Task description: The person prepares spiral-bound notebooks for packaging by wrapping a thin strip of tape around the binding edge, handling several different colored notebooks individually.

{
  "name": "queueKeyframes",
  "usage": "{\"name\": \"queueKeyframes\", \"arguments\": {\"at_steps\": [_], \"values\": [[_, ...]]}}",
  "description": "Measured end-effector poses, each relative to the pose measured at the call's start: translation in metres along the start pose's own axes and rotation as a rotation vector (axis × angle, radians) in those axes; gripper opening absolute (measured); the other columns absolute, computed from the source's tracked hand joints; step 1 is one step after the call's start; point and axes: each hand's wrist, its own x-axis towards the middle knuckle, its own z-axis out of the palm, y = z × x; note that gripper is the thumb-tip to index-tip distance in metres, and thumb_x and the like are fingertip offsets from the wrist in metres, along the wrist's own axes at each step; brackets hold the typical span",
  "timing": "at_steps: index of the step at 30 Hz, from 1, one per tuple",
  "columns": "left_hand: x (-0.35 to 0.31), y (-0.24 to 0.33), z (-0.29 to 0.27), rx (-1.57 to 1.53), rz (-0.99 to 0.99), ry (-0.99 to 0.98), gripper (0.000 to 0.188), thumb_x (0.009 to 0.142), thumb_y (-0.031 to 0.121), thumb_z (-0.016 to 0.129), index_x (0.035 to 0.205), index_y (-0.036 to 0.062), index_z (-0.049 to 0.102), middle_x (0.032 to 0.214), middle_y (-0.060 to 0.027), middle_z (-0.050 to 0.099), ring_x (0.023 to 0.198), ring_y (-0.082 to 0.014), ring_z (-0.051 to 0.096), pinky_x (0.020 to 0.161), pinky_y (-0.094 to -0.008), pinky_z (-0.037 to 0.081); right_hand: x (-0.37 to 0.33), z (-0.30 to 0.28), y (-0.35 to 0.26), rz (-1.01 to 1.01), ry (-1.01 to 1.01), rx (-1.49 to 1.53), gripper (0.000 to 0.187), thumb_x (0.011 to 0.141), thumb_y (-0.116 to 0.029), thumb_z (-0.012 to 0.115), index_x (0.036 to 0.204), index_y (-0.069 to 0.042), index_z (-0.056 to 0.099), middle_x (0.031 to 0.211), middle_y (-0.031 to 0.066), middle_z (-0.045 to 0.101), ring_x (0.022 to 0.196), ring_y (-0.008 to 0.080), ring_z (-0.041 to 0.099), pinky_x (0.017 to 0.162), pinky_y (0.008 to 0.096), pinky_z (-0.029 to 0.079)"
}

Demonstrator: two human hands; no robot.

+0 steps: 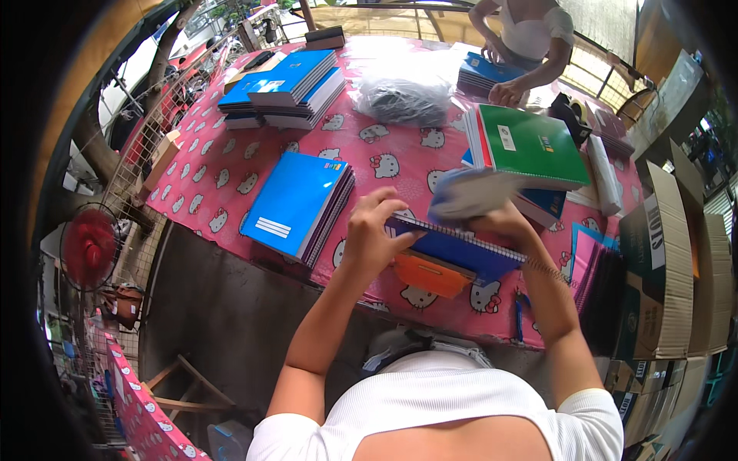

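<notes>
A blue spiral notebook stands on its edge near the front of the table, its wire binding uppermost. My left hand pinches its left end between thumb and fingers. Loose wire coil sticks out past the right end, beside my right forearm. Just behind the binding is my right hand, blurred, its fingers hidden. Against it is a smeared grey-blue flat thing whose kind I cannot make out. An orange piece with a wooden-looking upper edge lies on the near side of the notebook.
Blue notebooks are piled at left, with more stacks behind. A green notebook tops a pile at right. Clear plastic wrap lies mid-table. Opposite, another person's hands touch notebooks. Cardboard boxes stand right; a pen lies near the edge.
</notes>
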Motion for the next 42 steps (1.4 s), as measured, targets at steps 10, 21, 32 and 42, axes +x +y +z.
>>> {"name": "queueKeyframes", "arguments": {"at_steps": [10,21,32,42], "values": [[-0.002,-0.019,-0.001,-0.144,-0.05,0.04,0.041,0.059,0.018,0.088,0.091,0.0024,0.069,0.111,-0.0177,0.063,0.1,-0.03,0.064,0.083,-0.0402,0.052,0.022,0.007,0.014,0.393,-0.303,-0.347,0.051,0.058,0.002,0.074,0.108,-0.002,0.065,0.094,0.0086,0.071,0.084,0.0192,0.067,0.074,0.0342,0.054],[-0.015,-0.045,-0.006,-0.783,-0.29,0.076,0.045,0.078,-0.002,0.074,0.119,0.0047,0.056,0.094,-0.0016,0.066,0.09,-0.0084,0.063,0.076,-0.0206,0.05,0.032,0.022,0.04,0.431,-0.309,-0.435,0.046,0.057,-0.007,0.073,0.103,-0.007,0.068,0.085,0.0121,0.069,0.081,0.0223,0.067,0.075,0.032,0.052],[-0.018,-0.063,-0.009,-0.863,-0.396,0.081,0.044,0.079,-0.015,0.065,0.119,0.0028,0.065,0.098,-0.0045,0.069,0.085,-0.0074,0.062,0.073,-0.0214,0.051,0.061,0.037,0.004,0.331,-0.239,-0.351,0.051,0.059,-0.005,0.076,0.107,0.0,0.063,0.088,0.0079,0.068,0.083,0.0141,0.063,0.075,0.0311,0.051],[0.002,-0.063,-0.022,-1.016,-0.464,-0.149,0.02,0.085,0.0,0.068,0.104,0.0024,0.066,0.099,-0.0034,0.066,0.092,-0.009,0.06,0.081,-0.0224,0.047,-0.054,0.004,0.052,0.779,0.097,-1.097,0.068,0.063,-0.023,0.08,0.124,-0.008,0.053,0.128,0.0173,0.054,0.105,0.0412,0.059,0.084,0.0477,0.05]]}}
